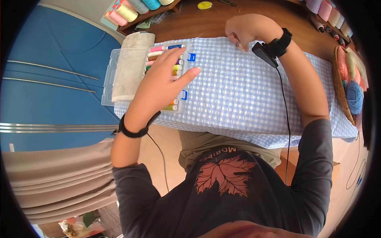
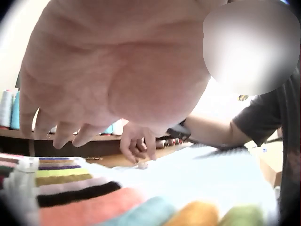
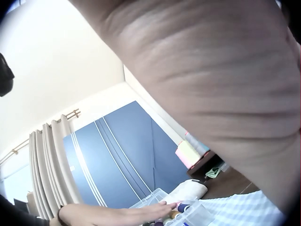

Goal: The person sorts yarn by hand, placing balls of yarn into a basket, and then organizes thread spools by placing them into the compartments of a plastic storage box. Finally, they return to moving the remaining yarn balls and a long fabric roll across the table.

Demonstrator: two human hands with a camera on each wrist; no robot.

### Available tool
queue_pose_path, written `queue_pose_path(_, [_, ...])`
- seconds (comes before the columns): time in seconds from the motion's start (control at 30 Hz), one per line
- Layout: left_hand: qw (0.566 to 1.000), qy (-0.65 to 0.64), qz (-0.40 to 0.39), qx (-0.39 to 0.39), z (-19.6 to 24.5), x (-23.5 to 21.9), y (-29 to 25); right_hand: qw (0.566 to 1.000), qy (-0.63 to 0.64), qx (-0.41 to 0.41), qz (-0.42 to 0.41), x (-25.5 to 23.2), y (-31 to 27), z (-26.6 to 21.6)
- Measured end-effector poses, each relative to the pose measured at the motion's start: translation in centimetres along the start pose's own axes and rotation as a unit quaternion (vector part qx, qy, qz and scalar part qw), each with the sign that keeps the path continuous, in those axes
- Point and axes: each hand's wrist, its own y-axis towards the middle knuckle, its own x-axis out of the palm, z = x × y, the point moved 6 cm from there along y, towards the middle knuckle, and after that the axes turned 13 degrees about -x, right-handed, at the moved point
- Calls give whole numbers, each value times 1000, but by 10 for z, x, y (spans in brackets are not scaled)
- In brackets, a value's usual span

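Note:
My left hand (image 1: 158,77) lies over the clear plastic box (image 1: 183,81) of thread spools, fingers extended and thumb spread. The spools (image 2: 89,207) lie in rows of many colours, partly hidden by that hand in the head view. In the left wrist view its palm hangs above them, nothing gripped. My right hand (image 1: 250,31) is bent down at the far edge of the checked cloth (image 1: 238,87), its fingers curled. A small pale thing (image 2: 142,165) shows at its fingertips; I cannot tell its kind.
The box's open lid (image 1: 109,79) lies to the left, partly under a pale rolled cushion (image 1: 133,67). A basket (image 1: 343,91) of yarn stands at right. Racks of thread cones (image 1: 127,12) line the back. A yellow disc (image 1: 204,5) lies on the wooden tabletop (image 1: 182,25).

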Motion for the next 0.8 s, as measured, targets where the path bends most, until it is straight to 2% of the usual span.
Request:
queue_pose_path(0.03, [1000, 1, -1, 0, -1, 0, -5, 1000, -7, 12, -27, 4, 3, 1])
queue_pose_path(0.07, [990, -138, -7, 0, -4, -3, -10, 998, -15, 24, -55, 8, 4, 3])
queue_pose_path(0.1, [961, -276, -13, 1, -8, -6, -14, 998, -15, 24, -56, 9, 6, 4])
queue_pose_path(0.13, [961, -277, -12, 0, -13, -6, -20, 998, -16, 26, -62, 12, 7, 6])
queue_pose_path(0.2, [937, -345, -28, 45, -18, -4, -31, 997, -18, 25, -72, 16, 9, 8])
queue_pose_path(0.23, [937, -347, -25, 42, -26, 0, -33, 999, -13, 1, -46, 14, 9, 7])
queue_pose_path(0.3, [890, -453, -41, 16, -41, 12, -36, 999, -9, -27, -26, 14, 12, 2])
queue_pose_path(0.37, [873, -487, -39, -10, -44, 26, -34, 992, 65, -75, 78, -4, 7, -17])
queue_pose_path(0.4, [855, -517, -40, -30, -46, 32, -31, 992, 63, -81, 73, -5, 9, -26])
queue_pose_path(0.47, [852, -519, -25, -57, -46, 37, -26, 951, 197, -215, 104, -16, 13, -62])
queue_pose_path(0.53, [831, -545, -17, -107, -54, 41, -21, 942, 207, -249, 90, -19, 10, -98])
queue_pose_path(0.6, [816, -566, -20, -116, -57, 37, -18, 885, 276, -326, 186, -23, 4, -129])
queue_pose_path(0.63, [792, -599, -46, -107, -58, 39, -16, 884, 276, -330, 181, -19, 4, -140])
queue_pose_path(0.67, [766, -632, -73, -96, -59, 40, -15, 873, 264, -350, 212, -19, 2, -150])
queue_pose_path(0.7, [764, -634, -69, -98, -62, 41, -15, 861, 254, -368, 243, -20, 0, -156])
queue_pose_path(0.8, [762, -640, -63, -82, -70, 44, -15, 864, 245, -371, 236, -11, 5, -160])
